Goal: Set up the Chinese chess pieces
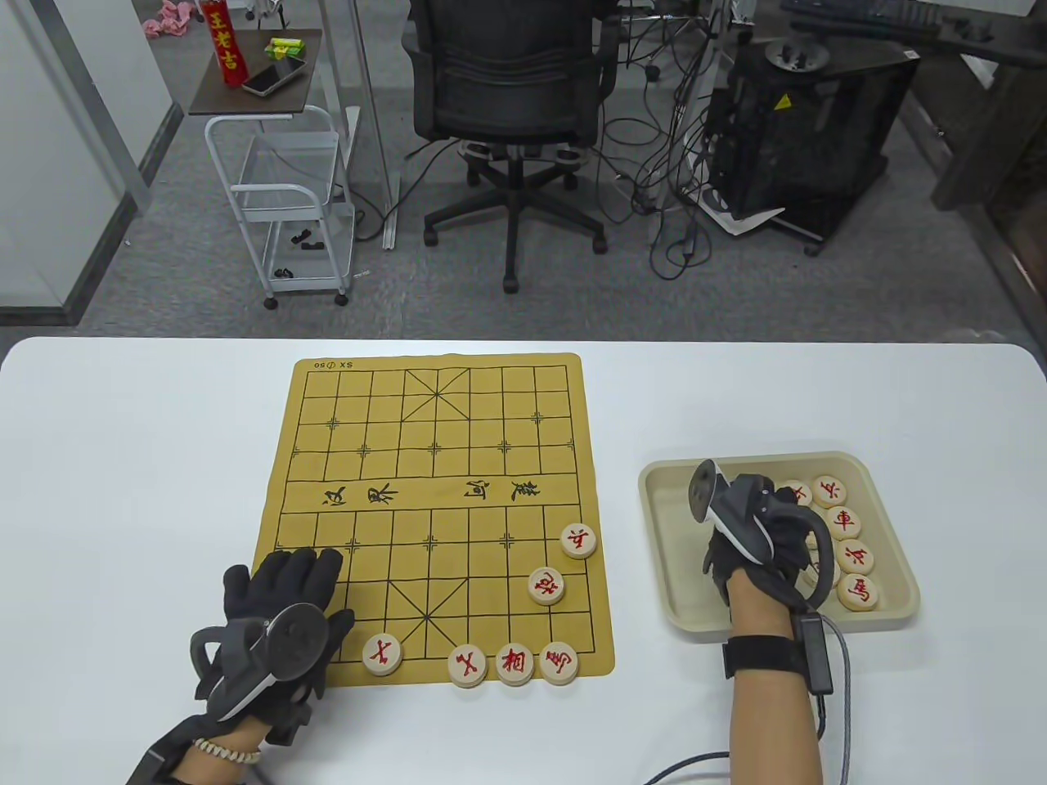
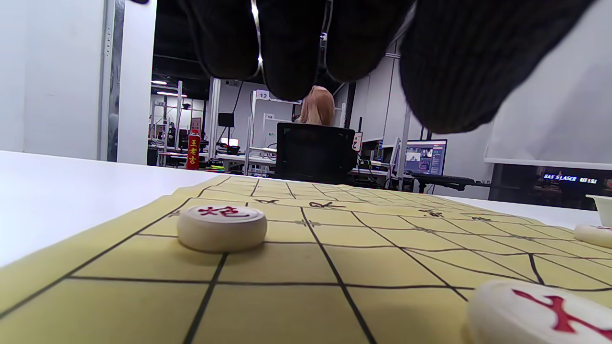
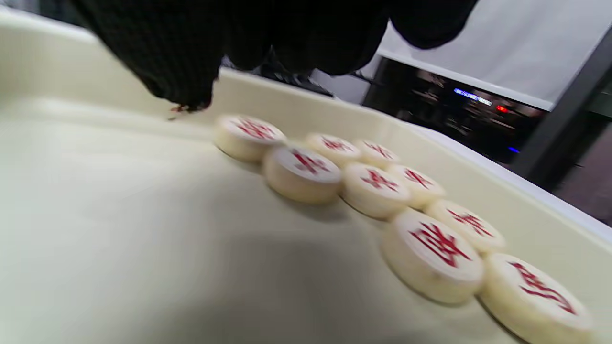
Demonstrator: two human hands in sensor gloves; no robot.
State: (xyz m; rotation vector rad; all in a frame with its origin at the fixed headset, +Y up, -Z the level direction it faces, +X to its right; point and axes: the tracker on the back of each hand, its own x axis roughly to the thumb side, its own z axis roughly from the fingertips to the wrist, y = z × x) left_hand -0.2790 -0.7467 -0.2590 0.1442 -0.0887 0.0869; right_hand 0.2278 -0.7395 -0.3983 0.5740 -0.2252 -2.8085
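Observation:
A yellow chessboard mat (image 1: 433,458) lies mid-table. Several cream discs with red characters stand on its near right part: three in a row (image 1: 514,663), one further left (image 1: 382,654), two on the right side (image 1: 546,585). My left hand (image 1: 286,576) lies spread over the mat's near left corner. In the left wrist view its fingers (image 2: 287,48) hang above another disc (image 2: 222,227) without touching it. My right hand (image 1: 797,527) hovers in the beige tray (image 1: 654,523), beside several loose discs (image 1: 843,520). In the blurred right wrist view, its fingers (image 3: 191,57) hang empty above those discs (image 3: 301,169).
The tray stands right of the mat. A cable runs from my right wrist off the near edge (image 1: 842,703). An office chair (image 1: 511,98) and a white cart (image 1: 286,196) stand beyond the far table edge.

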